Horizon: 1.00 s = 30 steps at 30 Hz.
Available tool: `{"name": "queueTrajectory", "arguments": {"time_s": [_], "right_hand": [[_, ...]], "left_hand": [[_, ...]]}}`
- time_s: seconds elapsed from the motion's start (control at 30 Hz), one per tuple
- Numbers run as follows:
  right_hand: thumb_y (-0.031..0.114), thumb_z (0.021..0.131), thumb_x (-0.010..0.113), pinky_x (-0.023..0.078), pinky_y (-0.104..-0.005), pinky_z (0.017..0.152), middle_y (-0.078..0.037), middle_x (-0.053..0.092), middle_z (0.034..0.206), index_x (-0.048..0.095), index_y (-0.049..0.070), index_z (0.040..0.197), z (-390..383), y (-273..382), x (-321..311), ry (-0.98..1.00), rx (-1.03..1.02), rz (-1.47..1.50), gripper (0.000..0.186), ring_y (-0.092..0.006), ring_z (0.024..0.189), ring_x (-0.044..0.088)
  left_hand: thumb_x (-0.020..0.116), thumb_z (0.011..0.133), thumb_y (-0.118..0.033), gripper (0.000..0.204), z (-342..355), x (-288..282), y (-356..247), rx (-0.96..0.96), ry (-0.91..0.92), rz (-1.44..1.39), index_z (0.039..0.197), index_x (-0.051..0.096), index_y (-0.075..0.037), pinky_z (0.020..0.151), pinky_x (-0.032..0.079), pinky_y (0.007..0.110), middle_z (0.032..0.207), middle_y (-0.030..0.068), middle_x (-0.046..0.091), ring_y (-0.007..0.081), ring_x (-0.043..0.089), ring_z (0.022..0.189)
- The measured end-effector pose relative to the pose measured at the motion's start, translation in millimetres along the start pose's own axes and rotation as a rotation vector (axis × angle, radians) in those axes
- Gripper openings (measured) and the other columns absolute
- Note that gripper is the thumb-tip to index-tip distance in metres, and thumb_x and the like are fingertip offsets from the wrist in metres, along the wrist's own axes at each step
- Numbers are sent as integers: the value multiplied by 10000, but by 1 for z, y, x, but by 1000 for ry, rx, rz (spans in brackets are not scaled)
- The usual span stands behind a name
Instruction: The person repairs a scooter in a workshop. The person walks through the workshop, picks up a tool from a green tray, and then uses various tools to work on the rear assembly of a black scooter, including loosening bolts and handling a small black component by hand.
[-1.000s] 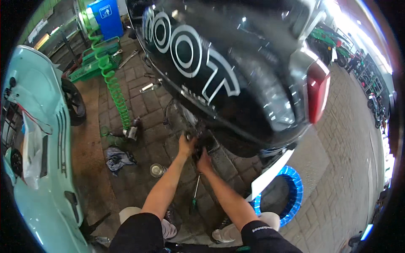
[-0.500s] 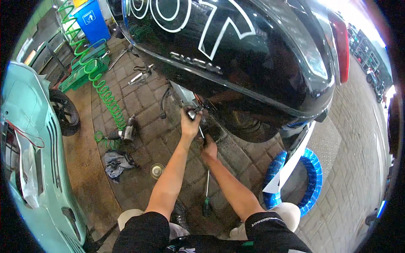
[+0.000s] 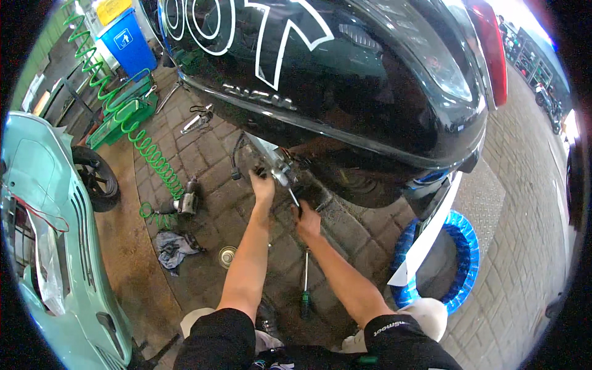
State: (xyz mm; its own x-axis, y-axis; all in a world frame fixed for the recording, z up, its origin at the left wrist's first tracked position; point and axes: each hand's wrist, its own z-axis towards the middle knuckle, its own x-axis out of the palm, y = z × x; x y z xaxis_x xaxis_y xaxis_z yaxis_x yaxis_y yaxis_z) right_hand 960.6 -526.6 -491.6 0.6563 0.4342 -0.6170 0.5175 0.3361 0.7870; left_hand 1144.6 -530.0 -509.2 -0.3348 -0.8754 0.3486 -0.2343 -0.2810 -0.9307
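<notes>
My right hand (image 3: 307,221) is wrapped round the dark handle of what looks like a ratchet wrench (image 3: 293,195). Its silver shaft slants up and left to a shiny metal head at the underside of the black scooter (image 3: 370,105). Just left of that head, my left hand (image 3: 263,187) has its fingers curled; something dark shows at the fingertips, too small to make out. Below my right hand, a screwdriver (image 3: 305,280) with a green and black handle lies on the paving between my knees.
To the left lie an impact wrench (image 3: 186,198) on a green coiled air hose (image 3: 151,151), a grey rag (image 3: 176,248) and a round metal part (image 3: 227,256). A mint-green scooter (image 3: 58,216) stands far left. At right lies a blue-wrapped tyre (image 3: 472,253); a green toolbox (image 3: 123,117) sits behind.
My left hand has come off the wrench head and shifted a little left and down. The right hand stays on the handle. The whole view has shifted slightly.
</notes>
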Motion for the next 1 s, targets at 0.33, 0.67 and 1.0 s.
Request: {"name": "queueTrajectory", "arguments": {"time_s": [0.33,0.67,1.0], "right_hand": [[354,862,502,460,-484,701,-234,597,889,573,72,1048,-10,-39,-9,-106,-161,-20,345,-425,817,563],[248,856,547,446,-476,655,-250,576,838,554,20,1001,-12,-41,-9,-95,-178,-35,270,-445,795,549],[267,860,551,448,-473,638,-229,587,797,564,54,969,5,-22,-5,-101,-247,-73,240,-433,765,563]], "left_hand": [[641,671,-79,661,-28,19,33,279,-209,857,1258,337,-84,957,291,523,1250,156,388,365,370,1175],[719,653,-188,743,-43,23,14,133,-299,864,1278,324,-114,943,273,572,1297,114,356,316,346,1216],[716,690,-257,752,-31,2,5,38,-205,774,1304,334,-51,1009,278,481,1302,172,376,334,322,1252]]}}
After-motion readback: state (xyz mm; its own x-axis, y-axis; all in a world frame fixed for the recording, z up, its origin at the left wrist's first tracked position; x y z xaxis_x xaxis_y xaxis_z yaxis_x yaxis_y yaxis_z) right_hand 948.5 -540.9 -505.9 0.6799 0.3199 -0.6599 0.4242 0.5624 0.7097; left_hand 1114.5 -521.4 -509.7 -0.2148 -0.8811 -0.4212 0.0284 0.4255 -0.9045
